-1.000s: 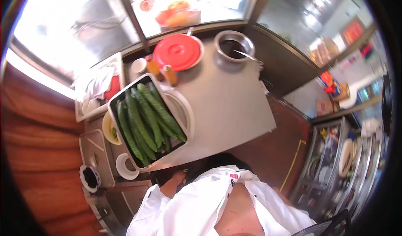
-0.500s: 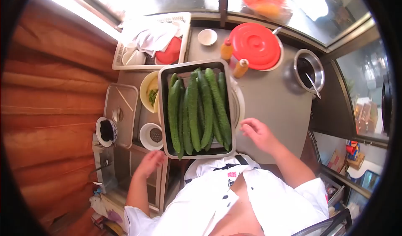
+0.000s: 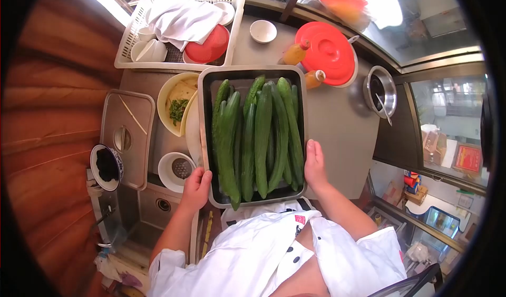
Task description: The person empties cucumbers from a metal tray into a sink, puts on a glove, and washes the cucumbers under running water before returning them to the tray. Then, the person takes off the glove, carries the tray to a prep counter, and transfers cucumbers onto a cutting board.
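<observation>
A deep metal tray (image 3: 252,69) sits right in front of me, filled with several long green cucumbers (image 3: 263,139) lying lengthwise. One cucumber pokes out over the near rim. My left hand (image 3: 196,189) is closed at the tray's near left corner, its thumb by the rim. On the other side, my right hand (image 3: 315,166) presses against the right wall, and its fingers are partly hidden beside the tray. A round white board or plate (image 3: 194,134) is partly covered by the tray's left side.
Left of the tray are a yellow bowl (image 3: 164,98) with chopped greens and a white bowl (image 3: 167,178) with a grater-like insert. A sink (image 3: 158,228) lies at lower left. Behind stand a dish basket (image 3: 174,66), sauce bottles (image 3: 293,53), a red-lidded pot (image 3: 329,55) and a steel bowl (image 3: 392,91).
Both hands have come in to the tray and taken hold of its sides. The view has shifted, and the tray now appears slightly larger and turned.
</observation>
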### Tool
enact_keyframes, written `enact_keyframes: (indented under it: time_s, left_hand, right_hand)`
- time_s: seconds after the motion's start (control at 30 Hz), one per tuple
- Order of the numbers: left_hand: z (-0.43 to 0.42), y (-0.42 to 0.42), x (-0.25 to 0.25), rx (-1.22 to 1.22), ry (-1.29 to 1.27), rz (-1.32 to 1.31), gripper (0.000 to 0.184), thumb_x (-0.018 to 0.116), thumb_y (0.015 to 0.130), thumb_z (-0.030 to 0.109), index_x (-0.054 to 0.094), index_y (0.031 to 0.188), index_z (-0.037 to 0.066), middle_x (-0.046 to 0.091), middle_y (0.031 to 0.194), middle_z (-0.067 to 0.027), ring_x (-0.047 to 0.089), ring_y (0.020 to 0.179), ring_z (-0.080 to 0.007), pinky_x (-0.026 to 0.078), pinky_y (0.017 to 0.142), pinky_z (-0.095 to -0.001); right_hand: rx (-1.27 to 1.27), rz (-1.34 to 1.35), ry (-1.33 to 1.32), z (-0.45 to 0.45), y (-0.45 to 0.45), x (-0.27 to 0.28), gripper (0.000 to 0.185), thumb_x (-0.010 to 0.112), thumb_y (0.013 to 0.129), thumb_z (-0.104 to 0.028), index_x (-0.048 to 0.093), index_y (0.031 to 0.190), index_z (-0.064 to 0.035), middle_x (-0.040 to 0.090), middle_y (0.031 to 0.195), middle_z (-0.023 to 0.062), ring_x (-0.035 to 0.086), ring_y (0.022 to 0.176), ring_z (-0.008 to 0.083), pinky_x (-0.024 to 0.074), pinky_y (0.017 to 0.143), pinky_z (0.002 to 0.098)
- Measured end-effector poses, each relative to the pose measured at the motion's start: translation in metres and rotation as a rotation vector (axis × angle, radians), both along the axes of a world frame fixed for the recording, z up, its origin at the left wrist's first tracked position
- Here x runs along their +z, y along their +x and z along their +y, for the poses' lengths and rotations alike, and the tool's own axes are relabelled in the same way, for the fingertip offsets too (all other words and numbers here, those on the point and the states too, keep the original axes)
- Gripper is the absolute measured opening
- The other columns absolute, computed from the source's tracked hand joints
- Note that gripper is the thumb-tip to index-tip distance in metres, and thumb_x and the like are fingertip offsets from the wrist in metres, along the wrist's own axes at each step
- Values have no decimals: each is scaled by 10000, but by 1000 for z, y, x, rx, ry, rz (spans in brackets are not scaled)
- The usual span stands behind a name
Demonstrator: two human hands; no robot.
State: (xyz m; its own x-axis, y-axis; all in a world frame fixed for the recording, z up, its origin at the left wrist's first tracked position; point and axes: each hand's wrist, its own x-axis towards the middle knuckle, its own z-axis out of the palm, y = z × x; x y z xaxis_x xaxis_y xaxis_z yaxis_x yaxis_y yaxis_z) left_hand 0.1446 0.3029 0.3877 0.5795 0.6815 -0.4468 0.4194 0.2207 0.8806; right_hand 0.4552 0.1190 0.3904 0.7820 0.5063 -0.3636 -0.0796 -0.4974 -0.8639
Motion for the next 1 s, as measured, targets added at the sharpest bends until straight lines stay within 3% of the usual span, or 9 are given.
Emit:
enact_keyframes:
  time_s: [0.23, 0.4, 0.47, 0.5, 0.57, 0.73, 0.87, 0.93, 1.0]
  left_hand:
    - [-4, 4, -17, 14, 290, -82, 392, 576, 1011, 309, 461, 797, 1, 474, 647, -158, 436, 595, -234, 391, 572, -406]
    - [-26, -16, -23, 1, 300, -62, 323, 587, 1004, 279, 542, 840, 4, 563, 679, -89, 477, 633, -159, 417, 588, -365]
    - [-55, -32, -32, 68, 85, -234, 214, 588, 995, 203, 629, 964, -4, 660, 828, -19, 552, 744, -98, 478, 672, -301]
    - [-72, -43, -23, 105, 102, -218, 214, 588, 995, 203, 629, 964, -4, 660, 828, -19, 552, 744, -98, 478, 672, -301]
    - [-111, -63, -4, 128, -17, -244, 231, 591, 984, 149, 635, 1144, -12, 680, 1036, -10, 610, 900, -90, 506, 825, -274]
    - [-230, -130, -15, 345, -95, -149, 230, 591, 960, 106, 618, 1157, -11, 683, 1054, -40, 638, 932, -122, 527, 848, -293]
    - [-316, -173, -4, 559, -123, -150, 226, 602, 942, 85, 630, 1144, -13, 687, 1054, -46, 640, 932, -126, 526, 854, -295]
    - [-354, -193, 3, 722, -77, -108, 232, 604, 915, 61, 643, 1132, -12, 693, 1057, -49, 640, 948, -128, 521, 874, -302]
    - [-381, -214, 10, 821, -46, -136, 241, 598, 905, 57, 646, 1130, -15, 693, 1040, -43, 635, 950, -126, 511, 884, -302]
  right_hand:
    - [-60, 129, 246, -6, -11, -16, 431, 432, 1084, -376, 615, 1106, 15, 642, 973, 31, 551, 901, 112, 471, 850, 286]
    - [-45, 54, 193, -26, -29, -18, 406, 467, 1073, -391, 624, 1066, -17, 637, 926, 17, 551, 851, 90, 474, 800, 267]
    - [9, 37, 192, -42, -35, -23, 387, 485, 1068, -390, 621, 1023, -30, 623, 891, 5, 530, 809, 79, 464, 758, 260]
    - [42, 21, 174, -51, -41, -28, 373, 503, 1063, -389, 618, 980, -44, 609, 855, -7, 508, 767, 68, 454, 716, 253]
    - [116, 84, 201, -68, -55, -12, 357, 534, 1051, -372, 616, 930, -46, 591, 805, -14, 499, 749, 70, 447, 695, 260]
    - [442, 276, 266, -107, -77, -18, 268, 595, 1031, -302, 597, 904, -66, 479, 730, -57, 468, 717, 64, 422, 654, 243]
    - [651, 341, 395, -107, -125, 8, 267, 586, 1036, -303, 591, 936, -55, 503, 767, -55, 455, 718, 60, 412, 635, 255]
    - [789, 460, 240, -103, -152, 28, 296, 579, 1037, -298, 602, 915, -30, 533, 762, -43, 457, 703, 71, 413, 621, 284]
    - [931, 310, 237, -93, -179, 1, 312, 576, 1037, -299, 607, 899, -21, 553, 755, -35, 462, 692, 81, 417, 621, 290]
